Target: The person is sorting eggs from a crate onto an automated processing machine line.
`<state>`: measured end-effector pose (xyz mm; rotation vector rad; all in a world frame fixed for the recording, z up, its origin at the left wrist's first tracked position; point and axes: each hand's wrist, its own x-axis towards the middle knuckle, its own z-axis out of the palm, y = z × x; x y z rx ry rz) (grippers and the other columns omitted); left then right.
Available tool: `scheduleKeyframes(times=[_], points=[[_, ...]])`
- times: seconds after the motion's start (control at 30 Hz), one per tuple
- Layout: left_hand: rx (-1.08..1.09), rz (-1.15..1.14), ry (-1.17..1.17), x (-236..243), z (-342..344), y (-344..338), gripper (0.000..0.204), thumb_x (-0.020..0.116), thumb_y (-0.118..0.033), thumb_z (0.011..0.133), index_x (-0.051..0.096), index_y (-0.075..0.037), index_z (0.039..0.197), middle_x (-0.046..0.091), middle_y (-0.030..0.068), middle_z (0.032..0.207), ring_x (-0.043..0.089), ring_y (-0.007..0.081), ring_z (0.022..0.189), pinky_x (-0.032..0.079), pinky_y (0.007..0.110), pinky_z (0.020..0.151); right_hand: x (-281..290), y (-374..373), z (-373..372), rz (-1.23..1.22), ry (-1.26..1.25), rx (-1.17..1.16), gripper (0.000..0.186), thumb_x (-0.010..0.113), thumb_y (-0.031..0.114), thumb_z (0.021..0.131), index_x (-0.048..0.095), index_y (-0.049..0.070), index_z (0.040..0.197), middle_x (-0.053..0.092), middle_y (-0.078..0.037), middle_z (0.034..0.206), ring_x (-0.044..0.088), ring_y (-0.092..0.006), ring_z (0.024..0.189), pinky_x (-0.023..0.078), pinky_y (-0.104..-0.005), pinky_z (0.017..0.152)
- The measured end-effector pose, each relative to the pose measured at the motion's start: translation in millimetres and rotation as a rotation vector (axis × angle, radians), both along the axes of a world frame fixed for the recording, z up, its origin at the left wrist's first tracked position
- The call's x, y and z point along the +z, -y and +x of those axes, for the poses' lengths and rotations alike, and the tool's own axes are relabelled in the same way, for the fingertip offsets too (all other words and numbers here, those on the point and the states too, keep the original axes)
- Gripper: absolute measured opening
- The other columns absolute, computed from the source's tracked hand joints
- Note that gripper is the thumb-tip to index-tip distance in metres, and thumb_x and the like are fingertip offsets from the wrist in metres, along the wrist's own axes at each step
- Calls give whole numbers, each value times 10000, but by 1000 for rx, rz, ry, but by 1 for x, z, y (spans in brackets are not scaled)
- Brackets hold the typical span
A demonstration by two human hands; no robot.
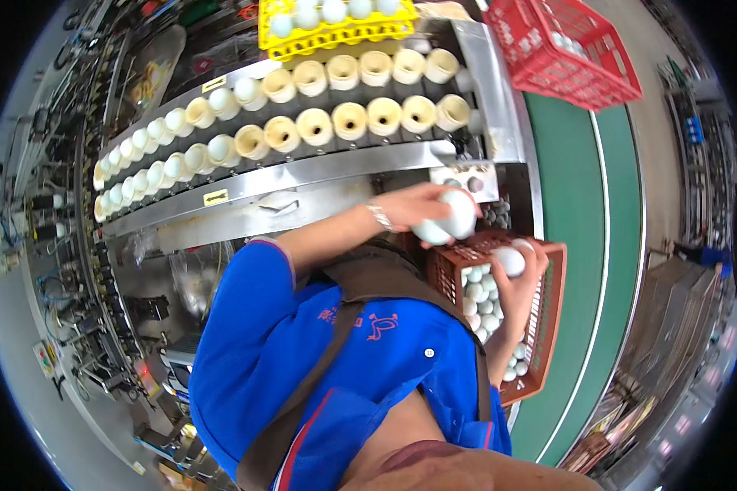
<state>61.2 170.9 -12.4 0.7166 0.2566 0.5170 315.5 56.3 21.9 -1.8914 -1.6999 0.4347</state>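
My left hand (418,207), with a band at its wrist, is closed around two white eggs (460,216), slightly blurred, just past the far left corner of a brown plastic crate (555,319). Over the crate's far end, my right hand (529,280) has its fingers curled round another pale egg (509,262). Several white and pale bluish eggs (481,304) lie heaped inside the crate below that hand. My right forearm hides part of the heap.
Two rows of cream cups (350,119) run along a metal-edged conveyor, eggs in the left ones. A yellow egg tray (336,33) stands beyond. A red crate (577,61) sits at the far right, by a green belt (577,204). A small panel (485,182) adjoins the conveyor's end.
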Motion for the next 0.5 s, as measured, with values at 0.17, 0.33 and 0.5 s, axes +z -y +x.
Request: scheduleKeyframes(times=[0.17,0.33,0.5], points=[[845,323,-588,14,-166,-8,413,663,-147,851,597,-70,1252,644,23,1061,627,111,901,538,258,739,19,-126,-136,-25,-110,508,495,843,288,684,612,88,1074,420,-225,1293,573,-448,1064,525,-458,840],[1126,714,-1521,29,-266,-1,457,747,-151,785,616,-95,1219,630,94,1116,642,242,975,516,357,821,4,-195,-275,136,-118,875,514,828,353,679,607,116,1078,436,-201,1277,593,-393,1030,554,-446,800],[778,806,-1771,21,-306,-2,446,756,-199,743,653,-128,1172,615,89,1079,624,284,961,519,371,796,-16,-223,-373,107,403,1069,469,805,363,680,650,99,1034,502,-193,1200,645,-337,875,568,-415,656]])
